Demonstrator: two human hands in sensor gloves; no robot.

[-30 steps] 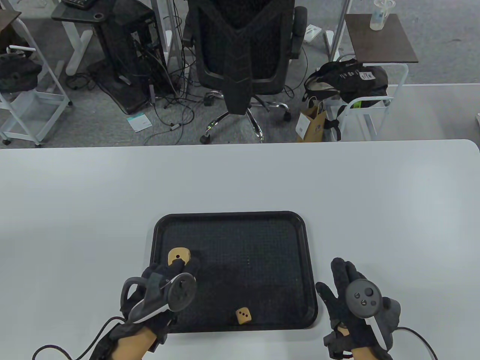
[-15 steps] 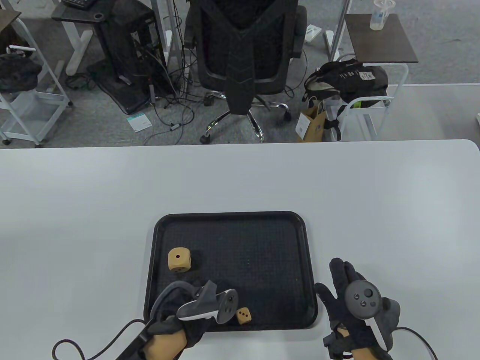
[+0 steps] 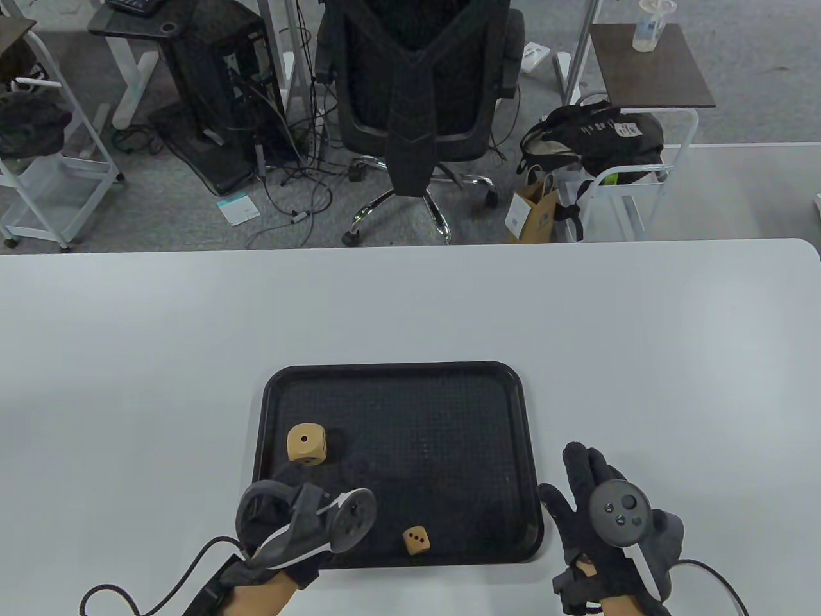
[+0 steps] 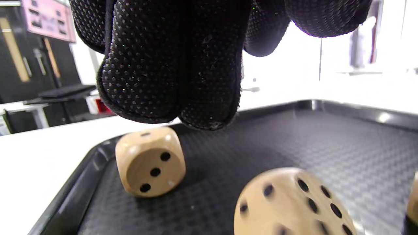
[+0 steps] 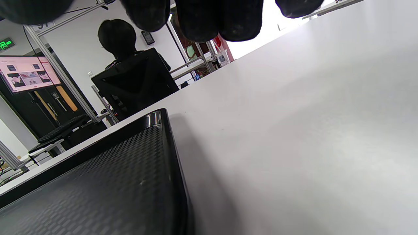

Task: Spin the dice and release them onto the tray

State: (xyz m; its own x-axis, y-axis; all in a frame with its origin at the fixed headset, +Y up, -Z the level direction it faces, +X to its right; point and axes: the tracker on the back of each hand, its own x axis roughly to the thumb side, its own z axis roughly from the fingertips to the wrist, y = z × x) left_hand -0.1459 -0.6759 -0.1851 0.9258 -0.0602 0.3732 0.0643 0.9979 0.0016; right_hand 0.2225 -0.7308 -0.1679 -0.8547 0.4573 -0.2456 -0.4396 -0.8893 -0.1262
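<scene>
A black tray (image 3: 397, 367) lies on the white table. A large wooden die (image 3: 306, 443) rests at its left, one pip up; the left wrist view shows the same die (image 4: 150, 161) with three pips on its side. A small die (image 3: 415, 540) sits near the tray's front rim. My left hand (image 3: 282, 513) hovers over the front left corner, its fingers (image 4: 169, 65) bunched and holding nothing. Below them a third die (image 4: 294, 202) appears blurred; the hand hides it in the table view. My right hand (image 3: 587, 500) lies flat on the table just right of the tray.
The white table (image 3: 128, 333) stretches wide around the tray, its far edge running across mid-frame. Beyond it stand an office chair (image 3: 417, 96), a bag and carts on the floor. The tray's right rim (image 5: 163, 130) lies close to my right fingers (image 5: 218, 19).
My left hand let go of the large die at the tray's left, drew back to the front rim by the small die, then shifted left. The right hand stayed put.
</scene>
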